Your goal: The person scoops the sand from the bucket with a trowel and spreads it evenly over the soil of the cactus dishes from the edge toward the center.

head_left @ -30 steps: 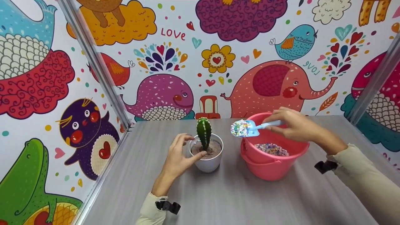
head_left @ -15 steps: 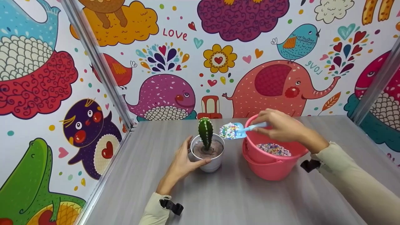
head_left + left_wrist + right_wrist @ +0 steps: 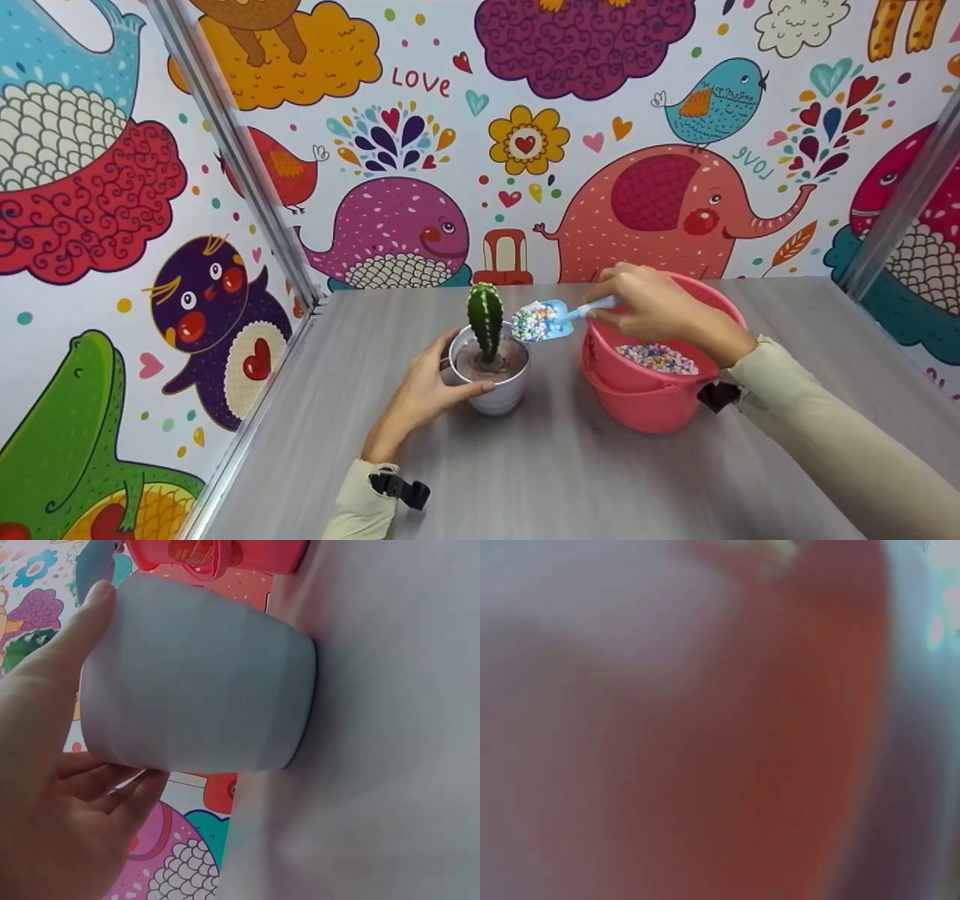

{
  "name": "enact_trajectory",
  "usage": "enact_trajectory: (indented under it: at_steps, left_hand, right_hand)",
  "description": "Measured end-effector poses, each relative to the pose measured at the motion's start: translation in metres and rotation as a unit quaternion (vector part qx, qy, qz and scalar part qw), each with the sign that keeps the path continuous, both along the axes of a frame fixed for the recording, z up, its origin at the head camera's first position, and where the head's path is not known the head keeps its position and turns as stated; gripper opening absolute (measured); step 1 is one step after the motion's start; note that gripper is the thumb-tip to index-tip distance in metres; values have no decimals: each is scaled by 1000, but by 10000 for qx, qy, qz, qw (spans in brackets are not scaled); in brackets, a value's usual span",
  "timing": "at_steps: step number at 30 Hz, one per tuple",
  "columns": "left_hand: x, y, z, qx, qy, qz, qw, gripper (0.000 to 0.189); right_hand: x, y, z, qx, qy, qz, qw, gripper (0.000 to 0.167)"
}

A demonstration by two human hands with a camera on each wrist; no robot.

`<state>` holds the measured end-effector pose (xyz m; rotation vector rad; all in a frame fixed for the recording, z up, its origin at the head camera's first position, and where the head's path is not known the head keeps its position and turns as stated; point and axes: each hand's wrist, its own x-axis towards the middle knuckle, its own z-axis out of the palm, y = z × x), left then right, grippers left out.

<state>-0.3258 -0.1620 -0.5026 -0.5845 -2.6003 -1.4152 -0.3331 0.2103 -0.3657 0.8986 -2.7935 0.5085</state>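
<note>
A green cactus (image 3: pixel 486 319) stands in brownish soil inside a white flowerpot (image 3: pixel 496 397). My left hand (image 3: pixel 420 394) grips the pot near its rim, thumb on the near side and fingers behind; the left wrist view shows the same hold on the pot (image 3: pixel 202 682). In my right hand (image 3: pixel 652 304) is the handle of a light blue scoop (image 3: pixel 556 319), its blade heaped with small multicoloured beads (image 3: pixel 531 322). The blade's tip is at the right edge of the pot, close to the cactus. The right wrist view is too blurred to make out the hand.
Right of the pot stands a pink bucket (image 3: pixel 637 397) with its handle lowered, part-filled with similar beads (image 3: pixel 658 359). Both containers rest on a grey tabletop (image 3: pixel 540 480). Walls with printed cartoon animals (image 3: pixel 637 217) close off the back and sides.
The scoop of beads has travelled left from over the bucket to the pot's rim. My left hand has closed in on the pot, and the pot has shifted slightly left in the last half second.
</note>
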Motion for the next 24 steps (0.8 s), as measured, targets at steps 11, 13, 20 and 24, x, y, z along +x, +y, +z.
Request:
enact_trajectory:
  at_steps: [11, 13, 20, 24]
  left_hand:
    - [-3, -3, -4, -4, 31, -145, 9999, 113]
    - [-2, -3, -5, -46, 11, -126, 9999, 115]
    - [1, 3, -8, -344, -4, 6, 9994, 123]
    - [2, 6, -9, -355, 122, 135, 9992, 122]
  right_hand:
    - [0, -13, 0, 306, 195, -173, 9992, 20]
    - [0, -15, 1, 377, 231, -176, 9989, 21]
    - [1, -21, 3, 589, 335, -245, 9974, 21]
    - [1, -25, 3, 653, 332, -231, 9970, 20]
